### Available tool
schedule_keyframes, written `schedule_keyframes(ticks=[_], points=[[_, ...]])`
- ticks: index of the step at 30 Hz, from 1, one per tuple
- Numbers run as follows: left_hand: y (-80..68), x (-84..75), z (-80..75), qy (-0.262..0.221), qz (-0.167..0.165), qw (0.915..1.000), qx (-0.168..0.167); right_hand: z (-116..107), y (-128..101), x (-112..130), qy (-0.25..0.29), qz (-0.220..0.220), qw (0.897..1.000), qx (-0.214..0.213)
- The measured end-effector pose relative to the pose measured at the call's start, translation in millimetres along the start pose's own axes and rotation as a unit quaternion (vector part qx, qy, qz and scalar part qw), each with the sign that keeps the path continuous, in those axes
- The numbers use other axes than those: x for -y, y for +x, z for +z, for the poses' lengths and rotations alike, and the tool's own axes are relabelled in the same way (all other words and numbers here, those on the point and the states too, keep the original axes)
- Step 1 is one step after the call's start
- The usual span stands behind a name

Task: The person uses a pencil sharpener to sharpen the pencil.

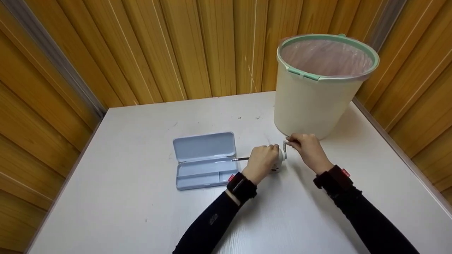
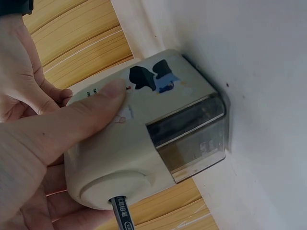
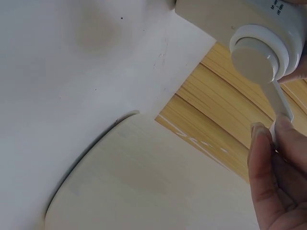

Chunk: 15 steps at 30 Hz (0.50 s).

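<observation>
A white crank pencil sharpener [image 2: 115,143] with dark stickers and a clear shavings drawer [image 2: 194,139] stands on the table. My left hand [image 1: 262,160] grips its body, thumb across the stickered side. From its round front hole sticks a dark pencil [image 2: 122,213], which in the head view points left toward the pencil case. On the opposite end, my right hand [image 1: 309,150] pinches the knob of the crank handle [image 3: 278,100] between thumb and fingers. The pencil's inserted end is hidden inside the sharpener.
Left of the hands lies a blue pencil case [image 1: 197,180] with its lid raised and compartments showing. Behind the right hand stands a tall cream trash bin [image 1: 310,106] with a green rim and a liner. Wood-patterned walls [image 1: 197,49] border the white table [image 1: 116,169].
</observation>
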<state>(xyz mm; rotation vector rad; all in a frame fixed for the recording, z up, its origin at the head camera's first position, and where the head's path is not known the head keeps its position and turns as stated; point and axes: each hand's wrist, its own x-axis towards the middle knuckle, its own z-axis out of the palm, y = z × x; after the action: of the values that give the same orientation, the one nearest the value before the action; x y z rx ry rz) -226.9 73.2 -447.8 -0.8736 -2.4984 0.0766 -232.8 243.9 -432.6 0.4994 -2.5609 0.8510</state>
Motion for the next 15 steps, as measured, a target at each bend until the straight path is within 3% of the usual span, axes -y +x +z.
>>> schedule_keyframes(ticks=[15], points=[[0.2, 0.0, 0.8, -0.001, 0.011, 0.9998, 0.014, 13, 10, -11, -0.025, 0.012, 0.999, 0.035]])
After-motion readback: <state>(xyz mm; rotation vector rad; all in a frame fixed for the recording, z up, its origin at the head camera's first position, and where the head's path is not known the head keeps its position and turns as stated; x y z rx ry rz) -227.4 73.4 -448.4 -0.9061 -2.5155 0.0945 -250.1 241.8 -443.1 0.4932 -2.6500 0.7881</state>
